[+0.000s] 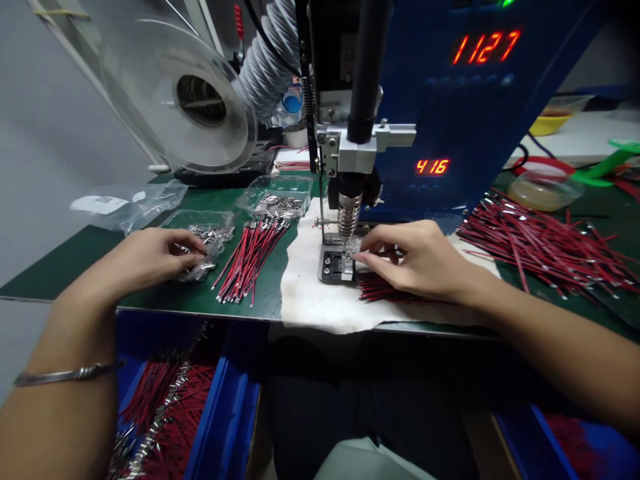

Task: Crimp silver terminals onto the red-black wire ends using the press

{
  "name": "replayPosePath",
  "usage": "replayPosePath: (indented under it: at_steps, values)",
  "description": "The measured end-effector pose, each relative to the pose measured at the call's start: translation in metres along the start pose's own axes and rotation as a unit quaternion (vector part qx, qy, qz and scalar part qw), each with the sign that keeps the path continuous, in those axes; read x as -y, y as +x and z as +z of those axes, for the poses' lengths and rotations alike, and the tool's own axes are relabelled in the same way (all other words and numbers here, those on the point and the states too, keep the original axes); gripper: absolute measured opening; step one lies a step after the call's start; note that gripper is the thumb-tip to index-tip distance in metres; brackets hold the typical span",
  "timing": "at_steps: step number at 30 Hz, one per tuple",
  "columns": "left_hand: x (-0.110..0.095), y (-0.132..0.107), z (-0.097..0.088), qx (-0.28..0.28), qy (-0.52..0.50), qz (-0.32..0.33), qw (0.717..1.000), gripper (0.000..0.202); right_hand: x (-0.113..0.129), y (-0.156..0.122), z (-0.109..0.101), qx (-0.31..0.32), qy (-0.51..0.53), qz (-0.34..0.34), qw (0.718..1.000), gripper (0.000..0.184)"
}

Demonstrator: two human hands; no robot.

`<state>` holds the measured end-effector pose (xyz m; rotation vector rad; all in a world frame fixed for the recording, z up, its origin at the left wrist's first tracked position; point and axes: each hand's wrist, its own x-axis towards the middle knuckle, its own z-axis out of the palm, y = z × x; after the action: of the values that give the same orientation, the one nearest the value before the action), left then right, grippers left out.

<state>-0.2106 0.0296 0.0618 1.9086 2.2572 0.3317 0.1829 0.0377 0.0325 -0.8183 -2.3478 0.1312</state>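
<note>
My left hand (155, 257) reaches into a clear plastic tray (215, 217) of small metal parts, thumb and fingers closed together; what they pinch, if anything, is hidden. At the soldering machine (360, 153), my right hand (420, 260) has its thumb and forefinger at the small metal fixture (346, 265) under the spring-wrapped tip (349, 212). Something thin and dark shows between those fingers, too hidden to name. Beneath this hand lies a bunch of red-and-black wires (375, 288). Between my hands rests a bundle of wires with metal ends (253, 260).
A second clear tray (275, 200) holds metal parts. At right lies a large pile of red wires (545, 247). White cloth (310, 293) lies under the fixture. A clear reel (175, 100) stands back left; a blue bin (210, 413) with wires sits below the table edge.
</note>
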Motion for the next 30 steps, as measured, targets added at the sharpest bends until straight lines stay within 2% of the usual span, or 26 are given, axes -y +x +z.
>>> replayPosePath:
  at_steps: [1,2,4,5,7,8,10,11,13,15,18,20,23,24,26,27,28,29,30]
  values:
    - [-0.010,-0.009,-0.001,-0.061,0.017,0.011,0.998,0.023,0.001,0.000,-0.002,-0.003,-0.004,-0.032,0.999,0.018]
    - [-0.022,-0.020,-0.002,-0.146,0.034,0.022,0.989,0.020,0.002,0.000,-0.004,-0.002,-0.007,-0.069,0.998,0.024]
    - [-0.055,-0.048,0.001,-0.304,0.016,0.104,0.947,0.014,0.006,-0.001,-0.006,0.013,-0.008,-0.150,0.989,0.032]
    - [-0.073,-0.065,0.006,-0.347,-0.009,0.161,0.924,0.014,0.010,-0.002,-0.006,0.027,-0.009,-0.185,0.982,0.033]
    - [-0.111,-0.097,0.020,-0.330,-0.055,0.322,0.886,0.015,0.017,-0.005,-0.005,0.052,-0.016,-0.239,0.970,0.031]
    - [-0.128,-0.111,0.029,-0.295,-0.055,0.393,0.869,0.021,0.020,-0.006,-0.004,0.052,-0.019,-0.259,0.964,0.030]
    - [-0.156,-0.131,0.049,-0.240,-0.051,0.487,0.838,0.034,0.024,-0.007,-0.001,0.033,-0.001,-0.292,0.956,0.028]
    - [-0.166,-0.137,0.058,-0.229,-0.046,0.527,0.817,0.038,0.024,-0.008,0.000,0.024,0.016,-0.299,0.954,0.028]
    - [-0.175,-0.142,0.072,-0.228,-0.045,0.535,0.812,0.044,0.023,-0.008,0.002,0.010,0.038,-0.300,0.953,0.026]
    - [-0.175,-0.141,0.079,-0.234,-0.042,0.531,0.813,0.047,0.019,-0.009,0.001,0.000,0.027,-0.294,0.955,0.023]
    - [-0.164,-0.138,0.080,-0.232,-0.015,0.533,0.814,0.052,0.016,-0.010,-0.001,-0.002,-0.012,-0.299,0.954,0.021]
    - [-0.151,-0.136,0.077,-0.240,0.011,0.533,0.812,0.051,0.016,-0.011,-0.004,0.029,-0.040,-0.290,0.956,0.022]
    - [-0.120,-0.122,0.065,-0.291,0.032,0.502,0.814,0.040,0.017,-0.010,-0.010,0.083,-0.077,-0.250,0.962,0.024]
    - [-0.107,-0.114,0.058,-0.322,0.022,0.467,0.824,0.037,0.017,-0.009,-0.012,0.095,-0.079,-0.236,0.964,0.026]
    - [-0.080,-0.091,0.041,-0.413,0.026,0.308,0.857,0.023,0.016,-0.007,-0.017,0.119,-0.062,-0.214,0.968,0.030]
    - [-0.067,-0.078,0.032,-0.424,0.036,0.198,0.883,0.022,0.016,-0.006,-0.020,0.133,-0.045,-0.205,0.969,0.032]
    - [-0.055,-0.065,0.023,-0.418,0.051,0.100,0.902,0.029,0.015,-0.006,-0.022,0.147,-0.026,-0.197,0.969,0.034]
    - [-0.045,-0.051,0.015,-0.385,0.074,0.022,0.920,0.036,0.014,-0.006,-0.024,0.160,-0.010,-0.188,0.969,0.035]
    - [-0.036,-0.039,0.008,-0.327,0.096,-0.034,0.939,0.039,0.014,-0.005,-0.026,0.169,0.001,-0.182,0.969,0.035]
